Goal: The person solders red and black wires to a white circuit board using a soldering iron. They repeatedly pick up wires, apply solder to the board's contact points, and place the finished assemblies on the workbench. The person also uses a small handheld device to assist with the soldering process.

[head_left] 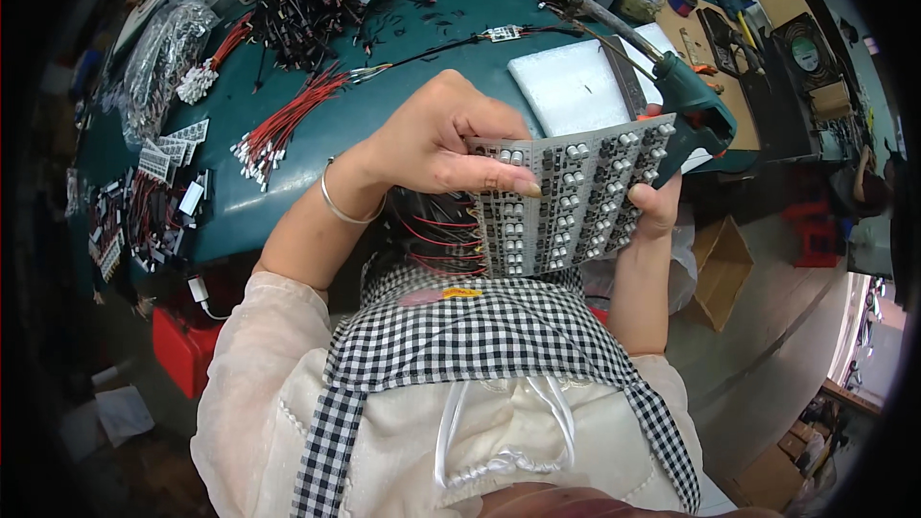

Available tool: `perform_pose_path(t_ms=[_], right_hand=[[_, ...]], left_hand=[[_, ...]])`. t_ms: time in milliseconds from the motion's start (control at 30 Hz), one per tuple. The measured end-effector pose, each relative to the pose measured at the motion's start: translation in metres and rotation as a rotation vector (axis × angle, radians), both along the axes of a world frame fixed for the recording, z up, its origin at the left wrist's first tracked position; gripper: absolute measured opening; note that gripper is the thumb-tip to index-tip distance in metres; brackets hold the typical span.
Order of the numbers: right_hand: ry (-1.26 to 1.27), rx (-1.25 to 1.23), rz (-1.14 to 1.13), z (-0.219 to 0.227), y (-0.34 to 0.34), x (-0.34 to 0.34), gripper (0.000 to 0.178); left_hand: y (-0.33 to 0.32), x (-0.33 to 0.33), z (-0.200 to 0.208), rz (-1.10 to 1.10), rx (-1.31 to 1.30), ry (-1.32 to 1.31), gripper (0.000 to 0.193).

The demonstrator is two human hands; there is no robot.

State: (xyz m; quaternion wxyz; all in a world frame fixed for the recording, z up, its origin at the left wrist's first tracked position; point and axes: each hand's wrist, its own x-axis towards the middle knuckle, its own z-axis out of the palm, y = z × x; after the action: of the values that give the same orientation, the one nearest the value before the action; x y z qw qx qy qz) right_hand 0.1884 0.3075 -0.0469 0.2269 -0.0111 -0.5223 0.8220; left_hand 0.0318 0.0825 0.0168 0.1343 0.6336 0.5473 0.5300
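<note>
I hold a grey panel of circuit boards (568,206) tilted in front of my apron, with rows of small white cylindrical parts facing me. My left hand (456,139) grips its upper left edge, thumb across the front and fingers behind. At the right edge my right hand (657,206) grips the panel, thumb in front; its other fingers are mostly hidden. Red and black wires (436,240) run from the panel's left edge down over my lap. Just beyond the panel lie a white foam block (561,86) and a dark green tool with a handle (693,105).
On the green table (317,182) lie a bundle of red wires with white plugs (273,139), a heap of black cables (297,0) and small boards with wires (153,216). A red stool (182,350) stands left, an open cardboard box (724,273) right.
</note>
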Motion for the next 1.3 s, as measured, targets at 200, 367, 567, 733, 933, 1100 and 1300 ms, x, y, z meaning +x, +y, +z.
perform_pose_path(t_ms=[200,367,567,733,933,1100,1300], right_hand=[[-0.042,0.012,-0.010,-0.013,0.001,-0.005,0.098],[-0.023,0.033,-0.041,-0.019,0.016,-0.006,0.071],[-0.090,-0.005,-0.351,-0.017,0.037,0.052,0.059],[0.013,0.145,-0.250,-0.022,0.044,0.054,0.077],[-0.008,0.180,-0.210,-0.010,0.022,0.040,0.077],[-0.025,0.232,-0.123,-0.008,0.017,0.024,0.072],[-0.101,0.483,-0.212,0.026,0.011,0.000,0.075]], left_hand=[[0.011,-0.006,-0.009,-0.196,0.054,-0.238,0.019],[-0.007,-0.014,-0.007,-0.002,0.038,-0.450,0.026],[-0.168,-0.006,0.043,0.552,0.512,-0.329,0.035],[-0.320,0.016,0.113,1.152,0.702,-0.182,0.022],[-0.449,-0.013,0.176,1.482,0.124,-0.228,0.021],[-0.501,-0.122,0.121,1.572,-0.335,-0.364,0.018],[-0.525,-0.247,-0.009,1.484,-0.581,-0.355,0.035]])
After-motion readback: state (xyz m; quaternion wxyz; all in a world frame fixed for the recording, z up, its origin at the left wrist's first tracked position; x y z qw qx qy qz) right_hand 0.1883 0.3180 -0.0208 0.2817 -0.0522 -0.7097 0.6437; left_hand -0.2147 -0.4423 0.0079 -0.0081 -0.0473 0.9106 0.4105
